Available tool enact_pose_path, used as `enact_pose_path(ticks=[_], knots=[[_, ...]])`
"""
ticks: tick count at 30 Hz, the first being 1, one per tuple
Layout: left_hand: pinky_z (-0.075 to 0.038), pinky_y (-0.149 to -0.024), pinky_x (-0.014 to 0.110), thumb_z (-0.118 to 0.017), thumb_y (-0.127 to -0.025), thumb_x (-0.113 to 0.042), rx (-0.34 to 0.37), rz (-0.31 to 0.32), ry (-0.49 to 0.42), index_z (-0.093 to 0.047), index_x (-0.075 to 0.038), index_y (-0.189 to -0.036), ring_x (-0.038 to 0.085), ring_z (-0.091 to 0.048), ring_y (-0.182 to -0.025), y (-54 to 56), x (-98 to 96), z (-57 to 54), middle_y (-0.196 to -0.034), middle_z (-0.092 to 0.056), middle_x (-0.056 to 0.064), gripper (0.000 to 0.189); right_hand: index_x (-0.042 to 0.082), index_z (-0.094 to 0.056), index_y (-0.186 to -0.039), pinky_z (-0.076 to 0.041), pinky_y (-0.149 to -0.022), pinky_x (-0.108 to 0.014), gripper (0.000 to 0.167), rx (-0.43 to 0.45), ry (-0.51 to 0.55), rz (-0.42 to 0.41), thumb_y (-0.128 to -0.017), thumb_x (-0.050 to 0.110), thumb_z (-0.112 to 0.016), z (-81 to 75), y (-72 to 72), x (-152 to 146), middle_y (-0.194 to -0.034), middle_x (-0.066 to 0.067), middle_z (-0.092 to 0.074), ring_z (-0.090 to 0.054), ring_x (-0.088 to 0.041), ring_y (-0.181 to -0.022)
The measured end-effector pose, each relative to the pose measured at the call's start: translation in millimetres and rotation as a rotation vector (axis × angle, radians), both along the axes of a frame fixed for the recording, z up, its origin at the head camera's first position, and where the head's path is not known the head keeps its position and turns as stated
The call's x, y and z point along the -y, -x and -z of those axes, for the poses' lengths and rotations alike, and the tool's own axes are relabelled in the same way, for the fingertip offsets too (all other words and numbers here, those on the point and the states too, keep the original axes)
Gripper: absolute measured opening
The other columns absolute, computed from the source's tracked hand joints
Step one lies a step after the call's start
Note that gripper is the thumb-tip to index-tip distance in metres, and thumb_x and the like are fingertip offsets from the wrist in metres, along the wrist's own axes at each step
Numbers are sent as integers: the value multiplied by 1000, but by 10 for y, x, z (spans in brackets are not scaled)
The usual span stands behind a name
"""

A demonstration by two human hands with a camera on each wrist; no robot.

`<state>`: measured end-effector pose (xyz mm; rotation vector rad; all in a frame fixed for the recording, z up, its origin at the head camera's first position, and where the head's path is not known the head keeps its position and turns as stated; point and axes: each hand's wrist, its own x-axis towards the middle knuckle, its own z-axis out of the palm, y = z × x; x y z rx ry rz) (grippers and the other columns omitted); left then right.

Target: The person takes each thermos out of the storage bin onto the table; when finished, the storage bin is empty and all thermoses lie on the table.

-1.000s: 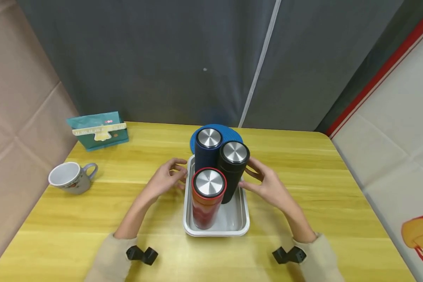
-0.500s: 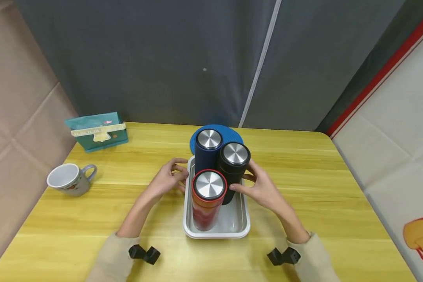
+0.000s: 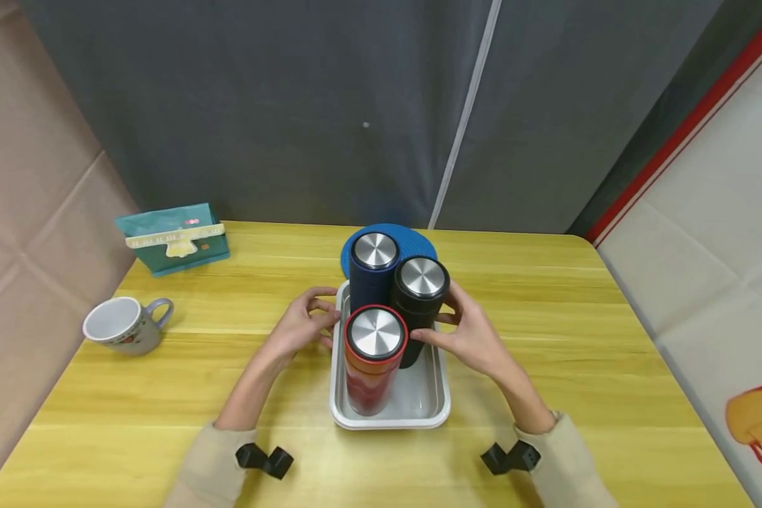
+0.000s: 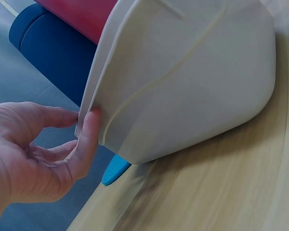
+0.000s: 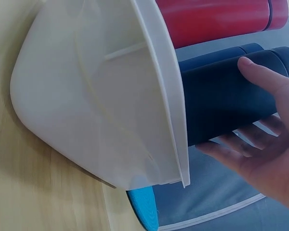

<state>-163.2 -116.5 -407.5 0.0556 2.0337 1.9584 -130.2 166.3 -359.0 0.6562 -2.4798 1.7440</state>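
Note:
Three thermos bottles with shiny lids stand in a pale plastic bin (image 3: 427,399): a red one (image 3: 372,381) in front, a navy one (image 3: 370,286) at the back left and a black one (image 3: 413,314) at the right. My left hand (image 3: 302,324) pinches the bin's left rim; in the left wrist view its thumb and a finger lie on either side of that edge. My right hand (image 5: 274,139) grips the black thermos from the right, thumb on its near side and the other fingers behind and partly hidden. Above the bin's rim, the bottles' upper parts show; their bases are mostly hidden.
Behind the bin lies a round blue mat (image 3: 413,240). At the left stand a patterned mug (image 3: 130,328) and a clipped green pouch (image 3: 178,240). A grey curtain (image 3: 260,113) closes off the table's (image 3: 546,303) far edge.
My right hand has moved left and closed round the black thermos, its thumb now on the near side. The left hand has shifted only slightly at the rim. The bottles look unmoved.

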Motion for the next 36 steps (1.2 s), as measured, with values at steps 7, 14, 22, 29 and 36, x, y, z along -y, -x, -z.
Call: enact_pose_path(ticks=[7, 14, 22, 29, 36], knots=[[-59, -66, 49, -59, -91, 1, -2, 0, -7, -39, 3, -138, 24, -62, -74, -12, 11, -5, -108, -52, 22, 52, 10, -47, -139, -56, -85, -33, 77, 5, -1, 28, -72, 4, -85, 8, 3, 19, -128, -8, -56, -54, -24, -115], [-56, -67, 56, -60, -91, 0, 0, -10, -3, -41, -1, -138, 25, -63, -72, -5, -1, -30, -107, -53, 20, 51, 10, -48, -139, -57, -81, -32, 76, -11, 21, 38, -73, 5, -84, -25, -19, 11, -127, -7, -56, -55, -22, -114], [-57, -67, 56, -60, -90, 1, 8, -5, -15, -41, -2, -137, 24, -62, -72, -1, 13, -18, -106, -53, 19, 50, 8, -50, -136, -58, -78, -33, 75, -69, 57, 45, -69, -3, -83, -203, -14, -9, -124, -7, -58, -57, -20, -111], [-58, -65, 52, -60, -90, 2, 23, -7, -24, -42, -3, -137, 23, -62, -73, 9, 15, -13, -105, -54, 18, 50, 6, -53, -134, -59, -75, -31, 75, -140, 68, 61, -66, -9, -83, -434, 21, -68, -119, -5, -60, -60, -20, -104], [-58, -65, 52, -61, -90, 2, 31, -7, -22, -42, -4, -136, 23, -62, -73, 16, 13, -5, -105, -54, 18, 50, 3, -55, -131, -59, -71, -28, 71, -242, 112, 100, -67, -14, -80, -762, 80, -161, -117, -8, -61, -62, -22, -98]])
